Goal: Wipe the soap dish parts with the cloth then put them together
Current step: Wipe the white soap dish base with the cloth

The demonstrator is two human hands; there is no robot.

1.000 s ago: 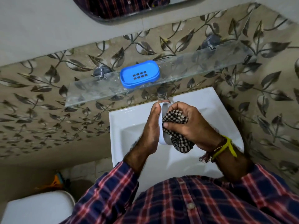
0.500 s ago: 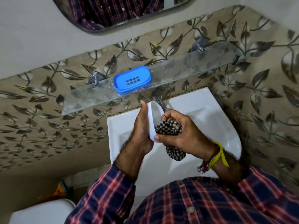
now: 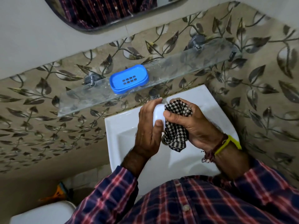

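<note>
Hands sit lower than before, over the sink (image 3: 123, 126). Left hand (image 3: 148, 133) fingers clasp the white dish part (image 3: 158, 114); right hand (image 3: 195, 125) fingers bunch the cloth (image 3: 178, 126) at its 3 o'clock. Blue tray (image 3: 129, 79) lies on the shelf (image 3: 178, 68), 11 o'clock.

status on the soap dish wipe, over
Left hand grips white dish part; right hand presses checked cloth on it. Blue part waits on shelf. Nothing obstructing.

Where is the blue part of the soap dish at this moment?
In the head view, the blue soap dish part lies on the glass shelf above the sink, left of centre, apart from both hands.
</note>
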